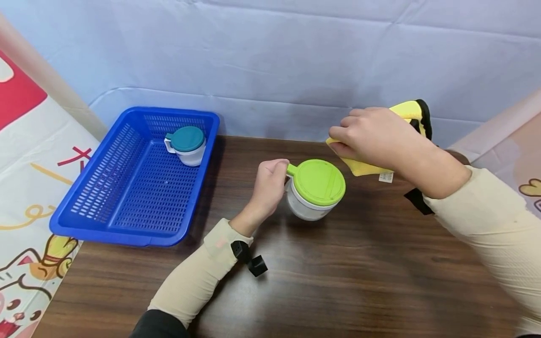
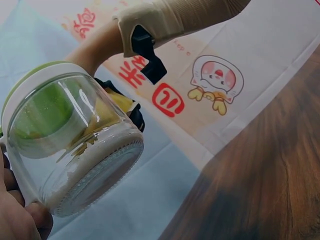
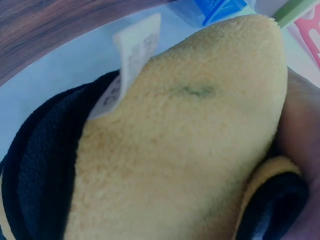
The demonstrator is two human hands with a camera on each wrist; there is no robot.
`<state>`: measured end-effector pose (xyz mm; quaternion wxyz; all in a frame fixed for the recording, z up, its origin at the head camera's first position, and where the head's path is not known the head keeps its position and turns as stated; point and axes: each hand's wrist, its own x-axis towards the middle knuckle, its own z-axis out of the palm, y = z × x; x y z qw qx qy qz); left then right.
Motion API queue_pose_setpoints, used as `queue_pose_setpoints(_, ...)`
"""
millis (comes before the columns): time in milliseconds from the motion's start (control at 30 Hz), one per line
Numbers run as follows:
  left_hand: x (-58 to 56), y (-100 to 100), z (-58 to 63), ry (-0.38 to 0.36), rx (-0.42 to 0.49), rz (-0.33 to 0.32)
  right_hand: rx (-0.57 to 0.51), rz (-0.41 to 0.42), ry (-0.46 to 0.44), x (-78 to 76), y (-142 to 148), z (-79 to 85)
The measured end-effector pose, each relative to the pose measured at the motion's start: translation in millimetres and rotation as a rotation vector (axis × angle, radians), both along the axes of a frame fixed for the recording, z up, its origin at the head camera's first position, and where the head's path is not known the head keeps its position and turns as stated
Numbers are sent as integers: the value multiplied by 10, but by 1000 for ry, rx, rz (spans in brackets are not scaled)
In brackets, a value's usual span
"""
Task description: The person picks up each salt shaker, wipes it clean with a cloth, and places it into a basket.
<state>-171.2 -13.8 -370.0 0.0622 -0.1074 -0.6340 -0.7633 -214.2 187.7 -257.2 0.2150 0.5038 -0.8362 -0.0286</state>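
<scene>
My left hand point(image 1: 269, 184) grips the handle of a clear seasoning jar point(image 2: 75, 135), its thumb by the tab of the green lid point(image 1: 320, 182). The lid is down on the jar, and some whitish stuff lies in the bottom. To the right, my right hand point(image 1: 378, 136) holds a bunched yellow cleaning cloth point(image 1: 361, 168) with black edging. In the right wrist view, the cloth point(image 3: 175, 150) shows a dark smudge and a white tag point(image 3: 135, 55). Cloth and jar are close but appear apart in the head view.
A blue perforated basket point(image 1: 183, 234) stands at the left of the brown wooden table point(image 1: 338, 291). Inside, near its back right corner, sits another seasoning jar point(image 1: 192, 158) with a teal lid. A pale cloth backdrop point(image 1: 270, 61) rises behind the table.
</scene>
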Motion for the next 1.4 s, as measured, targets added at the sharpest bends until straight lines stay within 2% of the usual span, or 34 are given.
queue_pose_setpoints(167, -6, -1, 1, -12, 12, 11, -3, -10, -21, 19, 15, 21)
queue_pose_setpoints(367, -17, -11, -1, -28, 25, 35, -39, 20, -12, 46, 56, 20)
queue_pose_setpoints(567, -26, -29, 3, -61, 58, 40, -30, 23, -44, 140, 150, -1)
queue_pose_setpoints(767, -24, -53, 13, -91, 88, 38, -37, 49, -68, 313, 230, -4)
queue_pose_setpoints(1133, -27, -70, 23, -64, 100, 27, -26, 117, -87, 728, 101, 121)
queue_pose_setpoints(1400, -24, -44, 46, -72, 107, 30, -20, 145, -107, 889, -18, 218)
